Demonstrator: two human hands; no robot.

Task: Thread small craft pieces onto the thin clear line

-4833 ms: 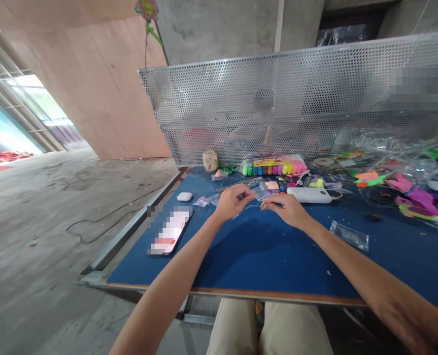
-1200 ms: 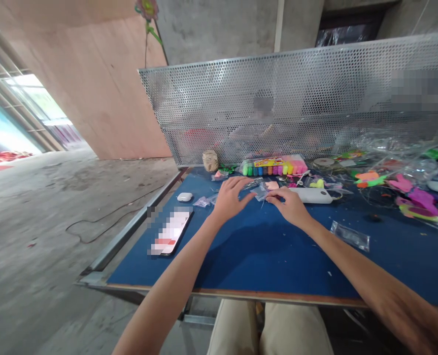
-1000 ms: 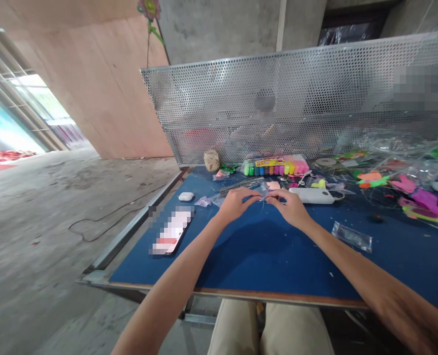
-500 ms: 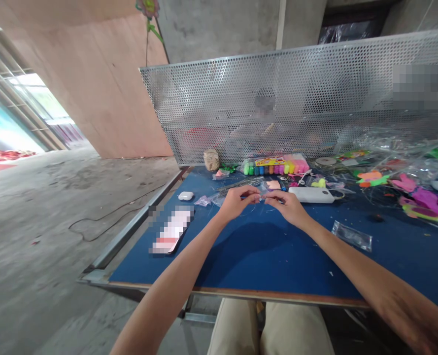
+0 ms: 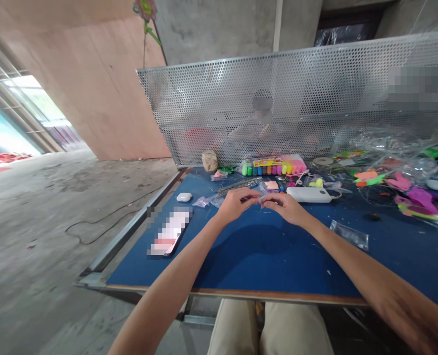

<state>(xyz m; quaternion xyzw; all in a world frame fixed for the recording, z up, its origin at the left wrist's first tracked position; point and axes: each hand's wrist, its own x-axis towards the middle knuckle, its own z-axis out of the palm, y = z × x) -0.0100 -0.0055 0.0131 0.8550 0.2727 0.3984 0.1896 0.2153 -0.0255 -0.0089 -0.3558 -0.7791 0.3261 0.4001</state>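
Above the middle of the blue table [image 5: 263, 266], my left hand [image 5: 238, 203] and my right hand [image 5: 283, 206] meet at the fingertips. The fingers of both are pinched together. Whatever lies between them is too small to make out. Behind my left hand is a bundle of thin wires [image 5: 241, 184]. A clear plastic bag [image 5: 216, 200] lies at its left. The white power-bank-like device [image 5: 309, 194] sits just right of my right hand, and a peach-coloured piece [image 5: 271, 185] is behind the fingertips.
A phone [image 5: 172, 230], a white earbud case [image 5: 184, 197] and a small purple bag [image 5: 201, 201] lie at left. Colourful clay sticks [image 5: 274, 166] and a stone [image 5: 210, 160] stand before the perforated metal panel [image 5: 296, 93]. A clear packet [image 5: 350, 235] and bright pieces [image 5: 421, 198] lie at right.
The view has shifted slightly. My fingertips have come closer together, and the small pale bit seen between them before is now harder to see.
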